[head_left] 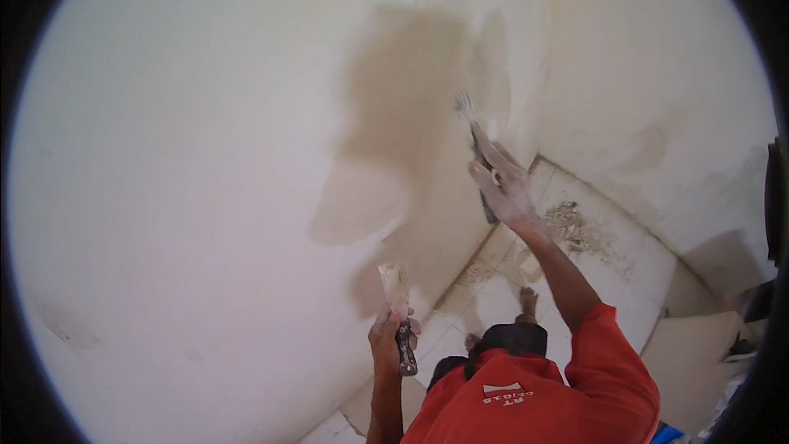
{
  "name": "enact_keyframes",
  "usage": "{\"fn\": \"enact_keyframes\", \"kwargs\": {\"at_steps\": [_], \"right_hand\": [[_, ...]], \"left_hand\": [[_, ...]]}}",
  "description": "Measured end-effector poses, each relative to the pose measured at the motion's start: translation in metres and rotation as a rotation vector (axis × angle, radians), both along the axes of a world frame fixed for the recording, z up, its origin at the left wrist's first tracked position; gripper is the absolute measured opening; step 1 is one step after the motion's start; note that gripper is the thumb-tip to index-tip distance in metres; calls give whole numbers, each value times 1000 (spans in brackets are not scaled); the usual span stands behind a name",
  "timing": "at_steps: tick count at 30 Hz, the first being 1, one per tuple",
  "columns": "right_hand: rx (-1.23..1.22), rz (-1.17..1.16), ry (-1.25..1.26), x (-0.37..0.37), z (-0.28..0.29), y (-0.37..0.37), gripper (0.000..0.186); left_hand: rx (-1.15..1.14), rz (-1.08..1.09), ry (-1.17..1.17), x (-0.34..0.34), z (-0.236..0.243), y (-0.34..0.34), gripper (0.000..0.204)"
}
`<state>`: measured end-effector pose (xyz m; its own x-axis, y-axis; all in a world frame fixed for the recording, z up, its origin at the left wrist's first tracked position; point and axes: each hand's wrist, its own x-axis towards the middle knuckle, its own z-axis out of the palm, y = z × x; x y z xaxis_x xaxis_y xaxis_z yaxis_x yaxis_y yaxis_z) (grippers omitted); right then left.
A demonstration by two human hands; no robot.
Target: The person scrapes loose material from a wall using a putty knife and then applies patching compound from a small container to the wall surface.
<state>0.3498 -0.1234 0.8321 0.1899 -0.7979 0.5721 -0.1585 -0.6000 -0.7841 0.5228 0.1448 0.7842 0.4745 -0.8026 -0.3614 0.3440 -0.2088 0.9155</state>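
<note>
My left hand point(383, 339) is closed round a putty knife with a dark, patterned handle point(407, 349). Its blade point(394, 286) points up and carries pale paste. Higher and to the right, my right hand point(508, 194) grips a second putty knife point(464, 107) with a dark handle. That blade is smeared whitish and lies at or very near the pale wall point(189, 156); whether it touches, I cannot tell. Around it the wall shows a darker tan area point(407, 74), partly patch or shadow. A smoother beige patch point(362, 201) sits lower down.
A second wall point(657, 57) meets the first at a corner on the right. On the white tiled floor point(485, 296) lies a heap of crumbled debris point(571, 226). Near the right edge stand a beige box-like object point(690, 353) and dark items point(772, 205).
</note>
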Motion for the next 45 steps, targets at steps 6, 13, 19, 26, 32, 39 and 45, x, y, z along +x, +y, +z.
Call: {"fn": "enact_keyframes", "kwargs": {"at_steps": [6, 13, 19, 26, 32, 39, 45], "right_hand": [[-113, -191, -174, 70, 33, -60, 61], [-160, -153, -28, 110, 48, -61, 62], [-53, -1, 102, 107, 6, -9, 60], [304, 65, -281, 60, 61, -31, 48], [400, 13, -393, 80, 99, -60, 54], [32, 52, -32, 107, 86, -1, 59], [48, 68, 93, 76, 38, 6, 61]], "left_hand": [[2, -34, -4, 10, 6, -8, 30], [75, 15, -47, 8, 10, -8, 32], [117, 13, -66, 5, 19, -16, 29], [122, -33, -75, 10, 18, -9, 29], [122, -38, -50, 9, 15, -9, 33], [169, -49, -78, 12, 15, -12, 29], [177, -52, -72, 11, 16, -13, 30]]}}
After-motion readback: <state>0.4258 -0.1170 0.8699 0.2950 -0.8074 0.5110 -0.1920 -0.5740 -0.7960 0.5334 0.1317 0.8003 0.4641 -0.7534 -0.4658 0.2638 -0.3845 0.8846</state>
